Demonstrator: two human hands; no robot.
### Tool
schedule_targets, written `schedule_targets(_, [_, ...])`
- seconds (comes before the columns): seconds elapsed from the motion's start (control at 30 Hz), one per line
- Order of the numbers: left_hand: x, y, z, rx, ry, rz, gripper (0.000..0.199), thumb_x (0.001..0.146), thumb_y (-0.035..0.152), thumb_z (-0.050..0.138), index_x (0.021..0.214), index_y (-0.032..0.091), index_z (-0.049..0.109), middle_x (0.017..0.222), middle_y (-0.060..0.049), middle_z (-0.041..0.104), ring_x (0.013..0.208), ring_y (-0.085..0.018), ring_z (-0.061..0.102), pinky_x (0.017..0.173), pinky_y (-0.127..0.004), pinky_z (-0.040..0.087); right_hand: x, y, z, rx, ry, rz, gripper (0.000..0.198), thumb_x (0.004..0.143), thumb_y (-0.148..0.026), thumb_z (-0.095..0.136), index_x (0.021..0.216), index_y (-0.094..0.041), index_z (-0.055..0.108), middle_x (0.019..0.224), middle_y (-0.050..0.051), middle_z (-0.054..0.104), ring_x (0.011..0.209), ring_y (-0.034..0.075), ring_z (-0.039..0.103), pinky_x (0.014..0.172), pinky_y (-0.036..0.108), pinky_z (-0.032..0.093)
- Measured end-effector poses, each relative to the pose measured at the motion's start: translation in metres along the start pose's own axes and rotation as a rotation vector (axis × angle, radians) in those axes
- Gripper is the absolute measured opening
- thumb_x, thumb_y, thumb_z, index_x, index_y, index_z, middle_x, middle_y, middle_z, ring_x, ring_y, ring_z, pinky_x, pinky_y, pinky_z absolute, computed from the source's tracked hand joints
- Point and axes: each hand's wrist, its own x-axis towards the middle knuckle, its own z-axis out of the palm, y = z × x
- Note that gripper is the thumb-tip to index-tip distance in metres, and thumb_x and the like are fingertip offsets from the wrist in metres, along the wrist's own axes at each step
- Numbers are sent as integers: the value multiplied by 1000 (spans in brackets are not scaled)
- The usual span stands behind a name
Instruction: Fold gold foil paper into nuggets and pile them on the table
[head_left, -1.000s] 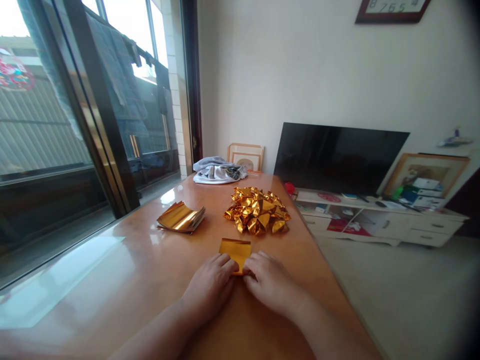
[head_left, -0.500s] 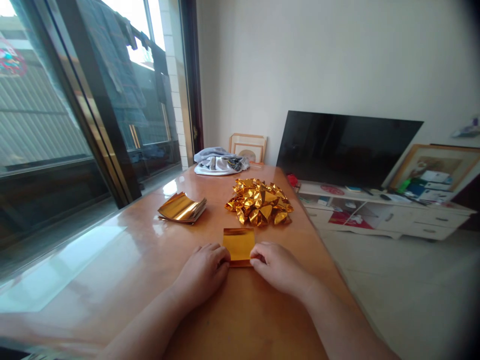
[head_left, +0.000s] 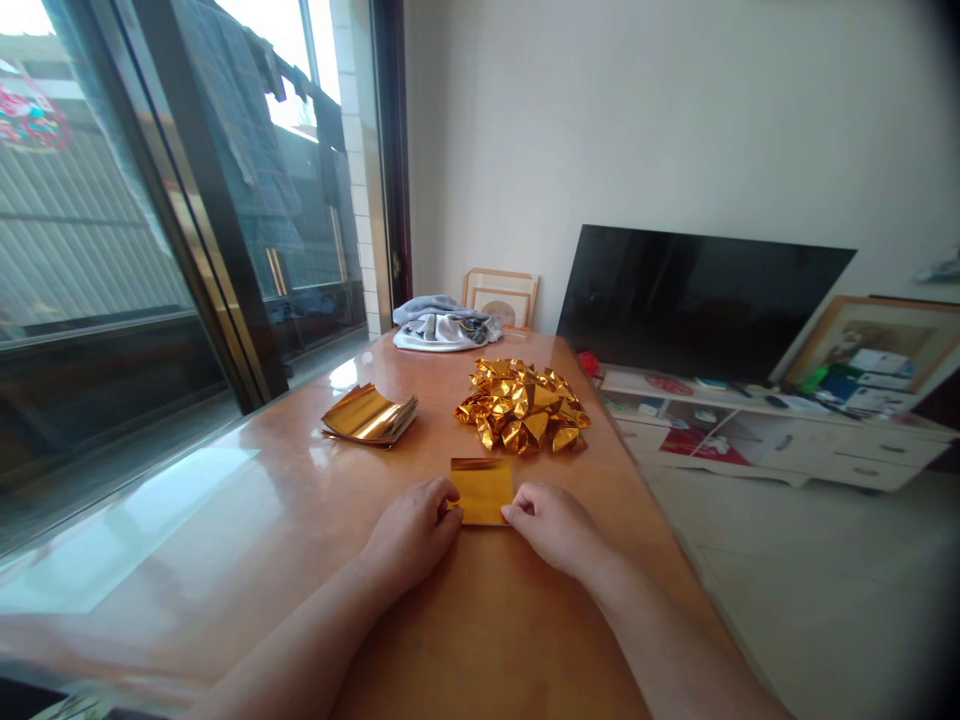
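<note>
A sheet of gold foil paper (head_left: 482,489) lies on the glossy wooden table (head_left: 480,640) right in front of me. My left hand (head_left: 415,528) pinches its near left corner between thumb and curled fingers. At the near right corner my right hand (head_left: 553,525) does the same. Beyond the sheet, slightly to the right, is a heap of folded gold paper pieces (head_left: 525,405). A stack of flat gold foil sheets (head_left: 369,415), curling up at the edges, rests farther to the left.
Bundled grey and white cloth (head_left: 442,328) sits at the table's far end, with picture frames (head_left: 501,295) behind it. A large television (head_left: 697,300) stands on a white cabinet (head_left: 795,445) to the right. Glass sliding doors (head_left: 195,200) run along the left.
The sheet's near edge, earlier with a darker strip below it, now looks straight and even. Both hands keep their hold at the corners. The view has shifted slightly.
</note>
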Motion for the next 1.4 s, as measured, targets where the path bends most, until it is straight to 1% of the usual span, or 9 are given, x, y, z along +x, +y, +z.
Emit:
schedule_targets(0.27, [0,0,-1,0,-8,5,10,89,27,56,94,21,62,88,-3,66,79,-18,61,67,-26,42,-2,0,1,-15,3,4,24,87,-40,64,73,-21,63,76,0,66,69,14,53,57,25,24])
schedule_targets(0.53, [1,0,1,24,-31,-3,10,88,24,55,95,21,61,93,-4,66,83,-19,61,71,-28,43,-1,-1,3,-42,6,25,22,85,-40,67,74,-21,64,77,-1,66,68,14,54,57,26,25])
schedule_targets(0.63, [0,1,2,60,-14,6,13,88,24,56,99,21,61,96,-5,65,88,-21,60,75,-30,45,-1,-1,3,-48,4,35,22,83,-41,68,73,-22,64,77,-1,66,68,13,54,57,26,24])
schedule_targets(0.73, [-3,5,0,115,22,66,19,87,22,58,105,23,62,107,-6,63,98,-23,58,84,-33,45,0,-1,3,-48,5,36,23,83,-42,68,74,-22,64,77,-1,66,68,13,54,57,26,24])
schedule_targets(0.8, [-3,9,-2,151,20,131,23,87,20,57,109,25,63,111,-7,62,103,-24,56,88,-35,44,0,-1,2,-46,-3,43,23,82,-43,69,74,-22,64,77,-1,66,68,13,54,57,25,24])
schedule_targets(0.93, [-2,18,-5,200,-76,275,26,94,17,49,109,28,67,104,-6,61,101,-24,55,88,-35,44,0,-2,1,-34,-16,57,22,82,-44,69,76,-22,65,77,-1,67,67,13,53,56,25,23])
schedule_targets(1.07, [0,21,-4,213,-160,373,23,97,23,51,106,30,71,102,-5,61,98,-22,55,86,-33,43,0,-3,0,-22,-25,73,20,82,-41,69,78,-22,66,78,-1,68,67,13,53,56,25,23])
schedule_targets(1.2, [1,20,-4,237,-187,387,23,98,26,51,105,31,72,95,-4,60,95,-22,56,84,-32,42,0,-2,0,-3,-26,63,20,83,-41,68,77,-22,66,77,-1,68,67,13,54,56,25,23])
schedule_targets(1.4, [2,22,-7,306,-185,383,23,97,26,53,106,32,73,93,-4,62,87,-20,58,84,-36,39,0,3,1,24,2,18,14,82,-35,68,78,-22,63,78,-1,67,69,13,54,57,24,26])
